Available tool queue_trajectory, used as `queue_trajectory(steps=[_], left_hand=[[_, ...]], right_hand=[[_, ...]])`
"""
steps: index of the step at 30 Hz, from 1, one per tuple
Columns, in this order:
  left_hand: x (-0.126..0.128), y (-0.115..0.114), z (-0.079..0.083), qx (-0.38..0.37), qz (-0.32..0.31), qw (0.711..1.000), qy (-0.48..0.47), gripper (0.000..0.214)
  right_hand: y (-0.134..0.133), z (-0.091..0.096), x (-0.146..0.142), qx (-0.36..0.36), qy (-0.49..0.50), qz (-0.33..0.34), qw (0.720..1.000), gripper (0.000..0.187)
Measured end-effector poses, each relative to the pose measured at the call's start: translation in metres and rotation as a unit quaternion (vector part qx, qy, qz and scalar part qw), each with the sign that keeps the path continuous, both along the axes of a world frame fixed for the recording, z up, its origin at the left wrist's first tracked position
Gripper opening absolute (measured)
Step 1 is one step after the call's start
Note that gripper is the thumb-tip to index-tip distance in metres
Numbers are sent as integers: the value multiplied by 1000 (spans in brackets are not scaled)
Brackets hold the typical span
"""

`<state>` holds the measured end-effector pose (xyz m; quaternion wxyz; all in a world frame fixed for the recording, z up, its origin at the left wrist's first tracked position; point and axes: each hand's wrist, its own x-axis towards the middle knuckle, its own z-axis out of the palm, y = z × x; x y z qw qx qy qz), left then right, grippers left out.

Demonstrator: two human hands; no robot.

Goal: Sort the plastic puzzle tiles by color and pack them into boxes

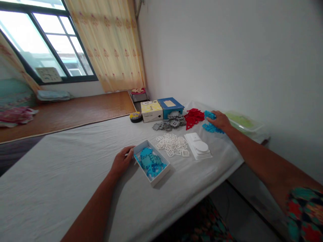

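Observation:
My left hand (123, 159) grips the left edge of a shallow white box (160, 177), its thumb and fingers closed on the rim. Inside the box lie blue plastic pieces (149, 161) with toothed edges. Farther off to the right, my right hand (220, 120) is closed over similar blue pieces (211, 127) on the table; some stick out past its fingers. Red pieces (193, 117) lie in a heap just left of that hand, and a pile of grey toothed pieces (171, 121) is beside them. Small white square frames (173, 144) are scattered between the two hands.
White flat parts with a round disc (200, 146) are stacked right of the frames. A yellow-and-white box (151, 111), a blue box (171, 105) and a round black tin (136, 117) stand behind. A clear plastic container (244, 122) sits by the wall. The white-covered table (75, 174) ends at the front right.

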<state>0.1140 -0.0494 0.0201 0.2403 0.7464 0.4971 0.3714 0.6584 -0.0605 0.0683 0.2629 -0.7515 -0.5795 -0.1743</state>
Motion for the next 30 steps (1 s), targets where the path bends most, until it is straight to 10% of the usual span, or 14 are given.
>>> queue_trajectory(steps=[6, 10, 15, 23, 30], left_hand=[[2, -4, -2, 1, -2, 1000, -8, 44], [4, -6, -4, 9, -1, 1000, -16, 40], [2, -5, -10, 10, -9, 1000, -23, 37], [0, 0, -14, 78, -12, 996, -48, 41], [7, -9, -7, 90, -41, 995, -27, 37]], right_hand=[[0, 43, -128, 28, 212, 193, 958, 37], [-22, 45, -239, -64, 405, 357, 839, 36], [-37, 29, -322, -181, 572, 391, 697, 37], [-37, 5, -330, -189, 443, 368, 796, 81], [-41, 4, -320, -117, 514, 365, 768, 64]])
